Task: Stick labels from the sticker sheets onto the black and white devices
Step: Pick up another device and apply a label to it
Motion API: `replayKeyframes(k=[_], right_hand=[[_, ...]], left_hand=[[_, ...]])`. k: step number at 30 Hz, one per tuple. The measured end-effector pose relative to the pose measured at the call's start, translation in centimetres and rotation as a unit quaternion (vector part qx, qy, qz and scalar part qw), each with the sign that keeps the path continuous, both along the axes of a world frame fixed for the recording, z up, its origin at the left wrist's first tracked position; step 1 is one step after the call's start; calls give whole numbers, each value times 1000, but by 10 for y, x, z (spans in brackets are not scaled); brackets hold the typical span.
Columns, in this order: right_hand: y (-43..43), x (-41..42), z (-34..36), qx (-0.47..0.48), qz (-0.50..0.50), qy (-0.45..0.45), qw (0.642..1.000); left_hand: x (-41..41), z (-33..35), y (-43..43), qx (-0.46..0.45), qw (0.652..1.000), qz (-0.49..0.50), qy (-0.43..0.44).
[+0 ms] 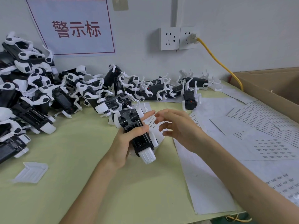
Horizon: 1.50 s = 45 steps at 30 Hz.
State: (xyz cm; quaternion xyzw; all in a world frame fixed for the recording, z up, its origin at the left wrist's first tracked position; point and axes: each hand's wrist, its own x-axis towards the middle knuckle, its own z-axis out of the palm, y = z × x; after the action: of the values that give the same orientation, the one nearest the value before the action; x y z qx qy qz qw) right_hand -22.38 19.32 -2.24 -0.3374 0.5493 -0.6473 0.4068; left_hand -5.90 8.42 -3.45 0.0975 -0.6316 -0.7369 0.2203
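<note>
Right hand (181, 126) hovers mid-frame, fingers loosely spread over a sticker sheet (202, 183), just beside the black and white device (128, 119) gripped by the left hand (124, 143)

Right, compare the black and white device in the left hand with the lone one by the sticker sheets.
The left hand grips the held device; the lone device lies untouched. The lone device shows a red dot, the held device none. Both are black with white parts.
</note>
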Motion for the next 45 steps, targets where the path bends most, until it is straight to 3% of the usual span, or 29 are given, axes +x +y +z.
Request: replayKeyframes(k=[11,18,21,27,31,37,40,45], right_hand=[[1,0,2,18,-20,-3,1000],[0,4,0,-22,-130,120,984],[-1,5,0,-39,-148,128,980],[2,6,7,-45,-92,104,989],[2,14,1,-37,-46,229,972],[-1,23,-14,-52,-4,370,927],[-2,23,-13,-80,-51,341,935],[-2,22,-7,-139,-119,251,950]], left_hand=[[0,-5,-1,-50,997,30,-58],[-2,-4,5,-70,993,70,-60],[-2,-2,2,-88,992,75,-43],[-4,0,1,-28,989,136,-50],[-4,4,-3,68,986,147,-33],[-3,8,-6,118,988,99,3],[-2,6,-7,122,991,31,38],[2,7,-6,16,999,-16,34]])
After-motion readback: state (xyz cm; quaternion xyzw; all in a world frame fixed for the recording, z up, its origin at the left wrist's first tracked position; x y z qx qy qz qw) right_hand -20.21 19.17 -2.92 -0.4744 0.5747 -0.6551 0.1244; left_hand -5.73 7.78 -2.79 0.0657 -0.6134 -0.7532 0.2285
